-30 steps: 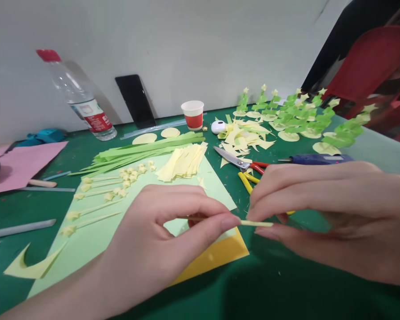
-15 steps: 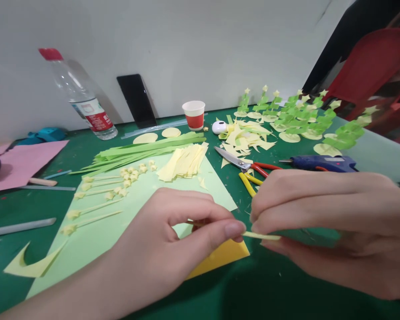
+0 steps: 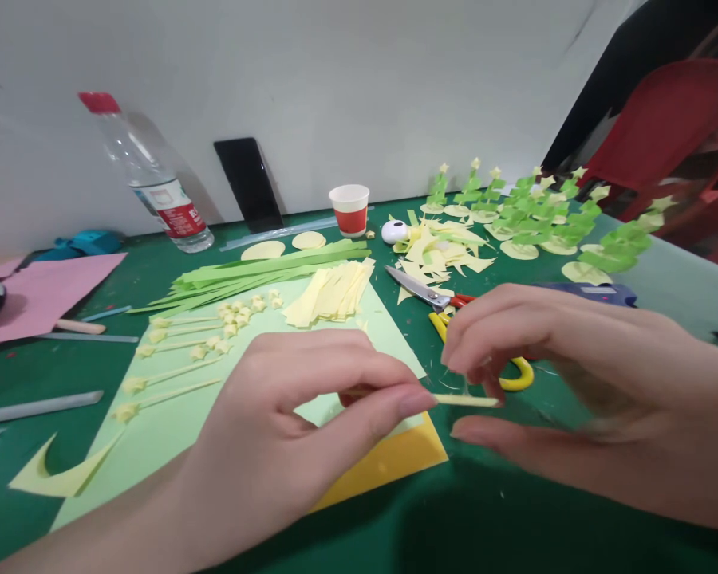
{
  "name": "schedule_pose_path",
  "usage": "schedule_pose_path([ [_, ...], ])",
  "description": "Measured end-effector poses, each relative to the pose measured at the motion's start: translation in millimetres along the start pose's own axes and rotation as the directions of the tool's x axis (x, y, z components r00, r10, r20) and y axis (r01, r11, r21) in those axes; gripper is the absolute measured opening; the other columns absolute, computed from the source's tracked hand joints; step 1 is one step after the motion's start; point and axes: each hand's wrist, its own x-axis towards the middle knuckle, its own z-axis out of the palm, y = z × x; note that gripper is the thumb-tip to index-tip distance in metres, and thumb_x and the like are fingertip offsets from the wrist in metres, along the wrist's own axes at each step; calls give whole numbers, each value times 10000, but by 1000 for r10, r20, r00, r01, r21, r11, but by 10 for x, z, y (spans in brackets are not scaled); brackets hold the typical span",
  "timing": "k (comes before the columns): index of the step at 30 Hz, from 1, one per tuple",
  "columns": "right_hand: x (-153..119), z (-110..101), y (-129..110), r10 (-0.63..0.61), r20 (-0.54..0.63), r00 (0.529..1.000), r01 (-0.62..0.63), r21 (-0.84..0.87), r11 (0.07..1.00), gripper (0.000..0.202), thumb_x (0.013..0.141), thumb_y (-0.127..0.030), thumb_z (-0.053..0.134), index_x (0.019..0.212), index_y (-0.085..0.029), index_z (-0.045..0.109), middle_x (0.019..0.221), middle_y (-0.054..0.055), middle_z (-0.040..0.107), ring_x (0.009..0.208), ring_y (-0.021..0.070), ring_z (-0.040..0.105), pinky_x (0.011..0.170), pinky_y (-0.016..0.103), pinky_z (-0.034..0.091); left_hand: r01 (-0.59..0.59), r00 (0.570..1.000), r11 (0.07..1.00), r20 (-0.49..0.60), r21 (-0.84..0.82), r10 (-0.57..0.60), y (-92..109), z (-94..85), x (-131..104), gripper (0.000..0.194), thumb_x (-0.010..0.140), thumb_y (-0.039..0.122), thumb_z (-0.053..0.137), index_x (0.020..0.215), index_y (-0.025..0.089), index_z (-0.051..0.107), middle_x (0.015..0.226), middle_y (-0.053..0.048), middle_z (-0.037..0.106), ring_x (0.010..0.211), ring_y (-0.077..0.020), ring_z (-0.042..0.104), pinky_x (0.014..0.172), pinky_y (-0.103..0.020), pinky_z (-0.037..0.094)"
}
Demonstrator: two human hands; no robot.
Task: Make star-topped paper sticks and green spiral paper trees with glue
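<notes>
Between thumb and index finger, my left hand (image 3: 329, 414) pinches a thin pale-yellow paper stick (image 3: 467, 400), whose end pokes out to the right. My right hand (image 3: 574, 399) is at that end, thumb and fingers apart; a fingertip is beside the stick, and I cannot tell whether it touches. Under my left hand lie a light green sheet (image 3: 155, 462) and a yellow-orange sheet (image 3: 388, 470). On the green sheet, to the left, are several sticks tipped with paper stars (image 3: 127, 411), a cluster of loose stars (image 3: 230, 323) and a pile of pale-yellow strips (image 3: 330, 293).
Scissors (image 3: 416, 285) and yellow-handled pliers (image 3: 518, 375) lie near my right hand, which partly covers a blue glue gun (image 3: 592, 293). Behind are paper scraps (image 3: 446, 243), a paper cup (image 3: 351, 211), a phone (image 3: 248, 183), a bottle (image 3: 171, 211) and several green paper plants (image 3: 523, 207).
My right hand's fingers have opened away from the stick's end, uncovering a yellow plier handle. My left hand still pinches the stick, and its free end sits slightly higher in view.
</notes>
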Motion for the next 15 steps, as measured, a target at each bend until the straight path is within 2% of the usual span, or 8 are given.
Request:
schedule_pose_path([
  [5, -73, 33, 28, 114, -32, 993, -109, 118, 987, 186, 782, -221, 637, 901, -247, 496, 845, -41, 571, 666, 79, 565, 568, 167, 509, 4, 998, 999, 58, 41, -7, -12, 6, -10, 176, 770, 136, 616, 605, 197, 606, 548, 96, 611, 438, -22, 480, 420, -98, 363],
  [9, -103, 74, 31, 66, -117, 991, -59, 64, 996, 130, 822, -323, 597, 903, -262, 515, 821, -65, 613, 687, 78, 593, 573, 156, 527, -5, 1000, 1000, 12, 17, 4, -14, 17, -9, 168, 763, 140, 623, 606, 198, 616, 534, 94, 605, 431, -26, 480, 436, -99, 378],
  [12, -118, 114, 26, 61, -136, 989, -55, 52, 997, 148, 807, -246, 615, 902, -267, 503, 805, -76, 628, 687, 70, 602, 576, 141, 525, 3, 1000, 999, 20, 33, -3, -18, 20, -17, 171, 766, 131, 618, 608, 195, 618, 530, 89, 605, 440, -30, 492, 458, -99, 392],
  [15, -138, 163, 15, 53, -207, 977, -45, 43, 998, 159, 783, -184, 630, 868, -267, 523, 762, -63, 631, 640, 80, 608, 561, 149, 515, 9, 999, 998, 47, 64, -12, -13, 19, -29, 154, 778, 138, 612, 634, 190, 632, 547, 79, 621, 461, -31, 515, 466, -94, 393],
])
